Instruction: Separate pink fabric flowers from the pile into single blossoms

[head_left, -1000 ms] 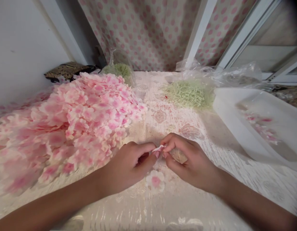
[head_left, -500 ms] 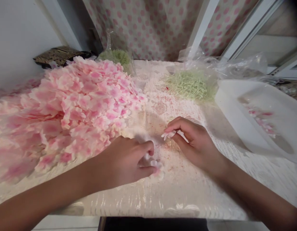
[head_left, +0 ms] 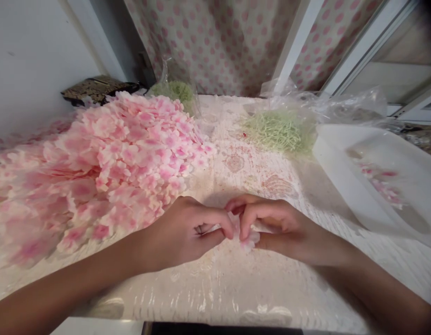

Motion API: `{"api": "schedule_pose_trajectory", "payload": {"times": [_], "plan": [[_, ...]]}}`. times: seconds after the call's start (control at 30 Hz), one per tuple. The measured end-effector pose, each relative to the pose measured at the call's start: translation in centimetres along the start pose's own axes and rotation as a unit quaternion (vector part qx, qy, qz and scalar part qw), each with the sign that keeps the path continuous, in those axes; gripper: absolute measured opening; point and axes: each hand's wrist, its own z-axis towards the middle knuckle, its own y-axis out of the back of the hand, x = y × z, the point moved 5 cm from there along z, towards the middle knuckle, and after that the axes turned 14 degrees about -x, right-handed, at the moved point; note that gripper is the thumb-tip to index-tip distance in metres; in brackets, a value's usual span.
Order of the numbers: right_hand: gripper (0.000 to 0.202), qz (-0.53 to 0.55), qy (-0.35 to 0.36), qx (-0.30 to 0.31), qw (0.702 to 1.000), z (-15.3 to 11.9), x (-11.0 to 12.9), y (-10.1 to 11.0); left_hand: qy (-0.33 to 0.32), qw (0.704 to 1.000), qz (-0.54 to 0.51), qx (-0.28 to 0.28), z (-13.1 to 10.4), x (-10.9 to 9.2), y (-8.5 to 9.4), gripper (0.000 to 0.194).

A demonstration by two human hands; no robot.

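Observation:
My left hand and my right hand meet over the near middle of the table. Between their fingertips are pale pink flower petals, small and partly covered by the fingers. Thumb and forefinger of my left hand pinch together at the left side of the petals. On the other side, my right fingers and thumb close on them from above and below. How many petals there are cannot be made out. Left of my hands lies a large heap of pink and white artificial flower petals.
A white plastic tub holding a few pink pieces stands at the right. Pale green stems lie by clear plastic at the back; a bag of green pieces is behind the heap. A patterned pouch sits back left.
My right hand has come down and toward me to meet my left hand, bringing the petals in both hands together. The whole view has shifted slightly.

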Motion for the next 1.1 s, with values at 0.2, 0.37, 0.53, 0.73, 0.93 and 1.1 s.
{"api": "schedule_pose_trajectory", "payload": {"times": [0.2,0.37,0.53,0.73,0.93,1.1], "plan": [[0.006,-0.005,0.021,-0.063,0.998,-0.1,-0.1,-0.2,0.007,0.999,-0.033,-0.022,-0.1,-0.1,0.3,0.013],[0.011,-0.015,0.034,-0.067,0.997,-0.1,0.0,-0.2,0.034,0.998,-0.049,-0.021,-0.1,0.1,0.2,0.013],[0.016,-0.024,0.053,-0.074,0.995,-0.1,-0.2,-0.4,0.021,0.999,-0.049,-0.006,-0.3,0.1,0.0,0.013],[0.017,-0.07,0.072,-0.073,0.992,-0.5,-0.2,-0.7,-0.036,0.999,-0.028,-0.006,-0.4,-0.4,-0.1,0.012],[0.018,-0.111,0.04,-0.092,0.989,-0.3,-0.8,-0.8,-0.033,0.999,-0.005,0.015,-0.2,-0.5,-0.2,0.01],[0.006,-0.026,-0.004,-0.126,0.992,0.0,-0.7,0.4,0.096,0.982,-0.153,0.049,-0.2,-0.1,0.0,0.017]]}}
